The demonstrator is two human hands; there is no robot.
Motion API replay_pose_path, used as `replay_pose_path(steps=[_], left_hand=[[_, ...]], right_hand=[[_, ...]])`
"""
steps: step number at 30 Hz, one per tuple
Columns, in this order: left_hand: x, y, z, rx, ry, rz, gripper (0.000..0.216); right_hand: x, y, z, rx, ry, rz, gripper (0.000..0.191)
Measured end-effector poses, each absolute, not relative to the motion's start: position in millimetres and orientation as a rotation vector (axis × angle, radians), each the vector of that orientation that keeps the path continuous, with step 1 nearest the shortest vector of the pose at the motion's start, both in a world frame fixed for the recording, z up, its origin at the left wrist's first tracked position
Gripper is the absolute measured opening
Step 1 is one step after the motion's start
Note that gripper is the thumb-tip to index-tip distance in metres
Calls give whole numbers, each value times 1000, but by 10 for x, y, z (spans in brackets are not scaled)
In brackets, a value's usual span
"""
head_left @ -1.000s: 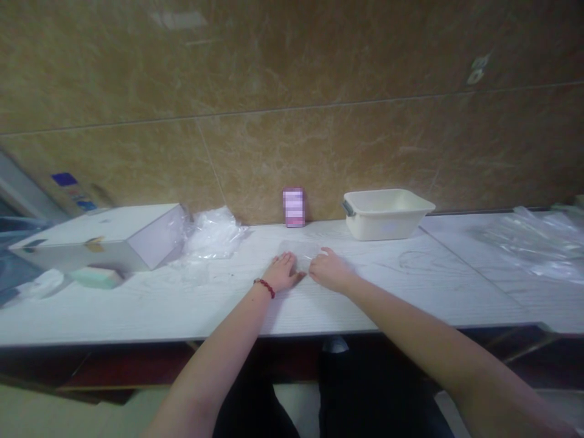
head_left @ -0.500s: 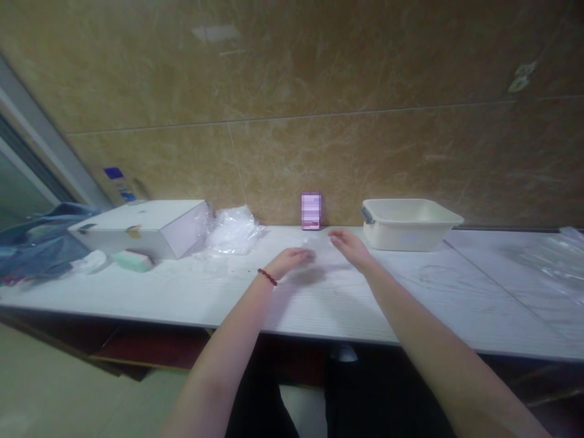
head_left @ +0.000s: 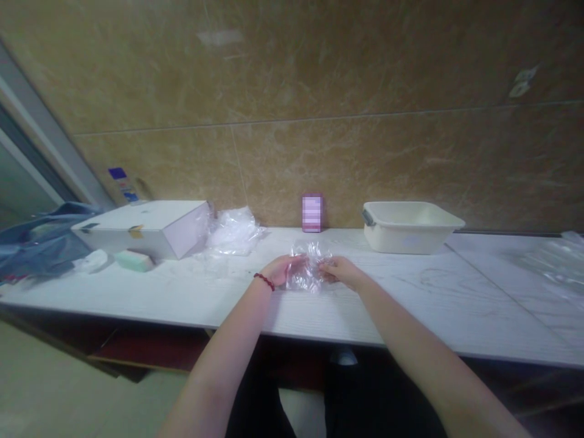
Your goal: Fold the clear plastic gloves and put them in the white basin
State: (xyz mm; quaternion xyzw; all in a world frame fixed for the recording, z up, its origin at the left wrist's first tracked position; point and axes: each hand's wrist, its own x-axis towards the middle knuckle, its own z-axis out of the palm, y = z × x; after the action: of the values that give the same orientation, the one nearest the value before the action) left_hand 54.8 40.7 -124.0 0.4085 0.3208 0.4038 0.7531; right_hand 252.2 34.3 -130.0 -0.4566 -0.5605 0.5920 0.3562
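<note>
A crumpled clear plastic bag (head_left: 307, 272) is held between both my hands just above the white table (head_left: 410, 292). My left hand (head_left: 283, 269), with a red bead bracelet at the wrist, grips the bag's left side with curled fingers. On the bag's right side my right hand (head_left: 338, 271) pinches the plastic. Both hands sit near the middle of the table, in front of a small pink box (head_left: 312, 213) that stands against the wall.
A cream plastic tub (head_left: 410, 225) stands at the back right. A white cardboard box (head_left: 146, 226), a heap of clear plastic (head_left: 233, 230) and a pale green block (head_left: 133, 260) lie at the left. More clear plastic sheet (head_left: 554, 258) lies far right. Dark cloth (head_left: 36, 243) at far left.
The flat bag on the table was lifted by both hands and is now bunched between them. The hands rose apart, then came together again. The view shifted a little to the left.
</note>
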Motion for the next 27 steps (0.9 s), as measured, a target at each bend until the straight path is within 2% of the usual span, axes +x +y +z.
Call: replay_pose_path(steps=[16, 27], left_hand=[[501, 471, -1420, 974, 668, 874, 34], [495, 367, -1315, 1023, 634, 792, 41]], right_hand=[[2565, 404, -1361, -1132, -1438, 1396, 20], [2544, 350, -1273, -1138, -1334, 1355, 18]])
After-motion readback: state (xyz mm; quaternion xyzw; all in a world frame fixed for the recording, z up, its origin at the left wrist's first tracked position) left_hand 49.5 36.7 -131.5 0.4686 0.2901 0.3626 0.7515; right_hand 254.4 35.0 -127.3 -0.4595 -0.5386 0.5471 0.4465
